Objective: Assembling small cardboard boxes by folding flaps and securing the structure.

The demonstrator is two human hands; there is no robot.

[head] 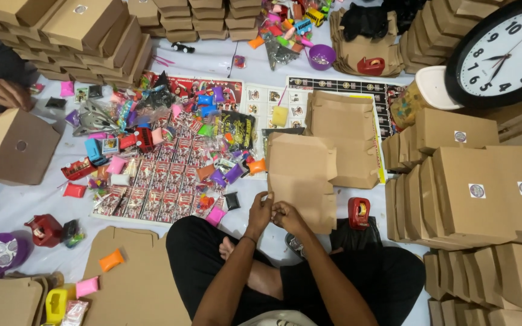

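Cardboard, far left: a co-worker's hand (4, 93) steadies a folded box (18, 147). Next, red tape dispenser (45, 230), then a spread of small toys (170, 145) on the white floor sheet (25, 199). Centre: my left hand (260, 211) and right hand (287, 216) are pressed together, fingers pinched on something too small for me to make out. Flat box blank (302, 175) lies just ahead, touching the right hand, long axis running away from me. Second tape dispenser (359, 212) just right. Stacked finished boxes (484, 181) far right.
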